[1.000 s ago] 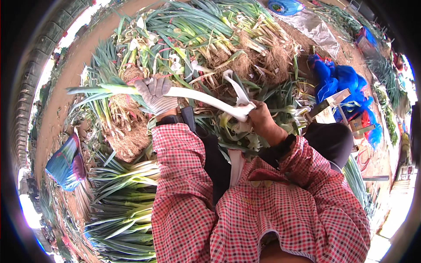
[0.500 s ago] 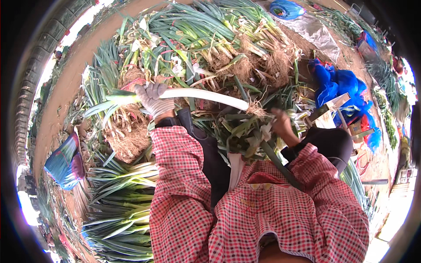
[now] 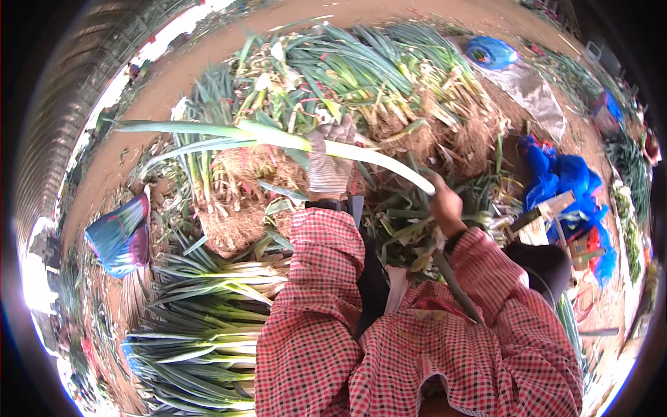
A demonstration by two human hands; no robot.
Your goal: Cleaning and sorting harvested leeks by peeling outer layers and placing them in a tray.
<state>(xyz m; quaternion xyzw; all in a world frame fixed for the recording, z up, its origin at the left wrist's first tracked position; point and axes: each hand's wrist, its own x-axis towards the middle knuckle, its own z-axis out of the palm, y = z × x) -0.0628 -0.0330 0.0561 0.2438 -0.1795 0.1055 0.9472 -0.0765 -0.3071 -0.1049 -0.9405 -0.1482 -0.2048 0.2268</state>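
A long leek point(image 3: 389, 162) stretches across in front of me, its green leaves to the left and its white shank bending down to the right. My left hand point(image 3: 330, 156), in a pale striped glove, is wrapped round the shank just below the leaves. At the root end my right hand point(image 3: 447, 208) has its fingers closed on the tip; the roots are hidden there. Below the leek, loose green leaves and trimmings point(image 3: 399, 233) lie heaped between my knees.
Leeks with brown roots point(image 3: 458, 128) are piled ahead. More leeks point(image 3: 201, 333) lie in a row at my left, near a blue and purple bag point(image 3: 121, 236). At the right are blue netting point(image 3: 566, 174) and a wooden frame point(image 3: 545, 212). A whitish sheet point(image 3: 528, 94) lies farther off.
My left hand has shifted right and lower along the leek, away from the leaf end. My right hand, apart from the roots before, has closed on the root end. The view has tilted slightly.
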